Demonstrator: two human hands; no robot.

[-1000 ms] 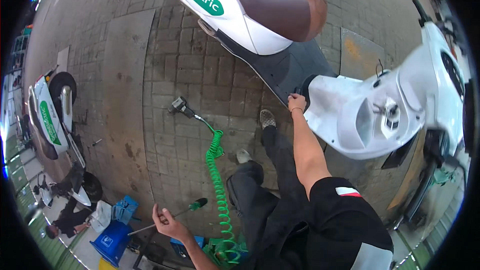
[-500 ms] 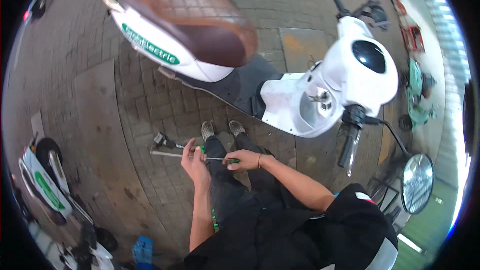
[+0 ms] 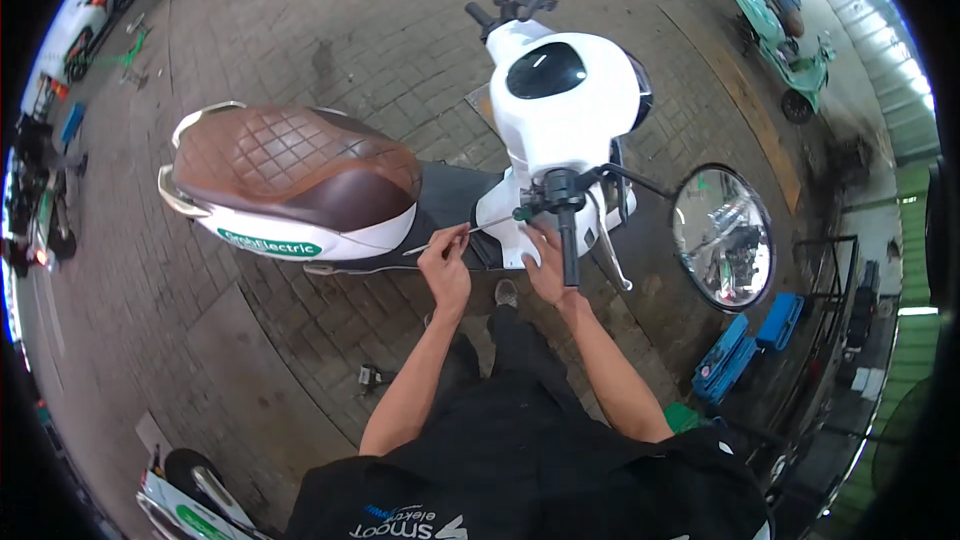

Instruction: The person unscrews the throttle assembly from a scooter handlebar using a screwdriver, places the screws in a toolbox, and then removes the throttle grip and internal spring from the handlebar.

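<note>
My left hand (image 3: 446, 265) is closed on a thin metal shaft, one end of which sticks out to the left. On its other side the shaft runs up to a small green handle (image 3: 520, 213), so it looks like a screwdriver. My right hand (image 3: 547, 265) is at the scooter's white inner front panel (image 3: 500, 205), just below the green handle. Its thumb and forefinger are apart, and its other fingers are partly hidden by the black handlebar grip (image 3: 570, 245). The white scooter (image 3: 560, 115) stands across in front of me, with its brown quilted seat (image 3: 290, 155) to the left.
A round mirror (image 3: 722, 237) juts out at right. Beyond it lies an open blue toolbox (image 3: 725, 355) beside a dark metal rack (image 3: 820, 310). A small metal part (image 3: 372, 377) lies on the paving near my left forearm. Another scooter (image 3: 190, 505) stands at lower left.
Both hands have moved up and right, from over the paving to the scooter's front panel. My right hand has left the screwdriver handle it gripped. The view has shifted, and the scooter sits lower.
</note>
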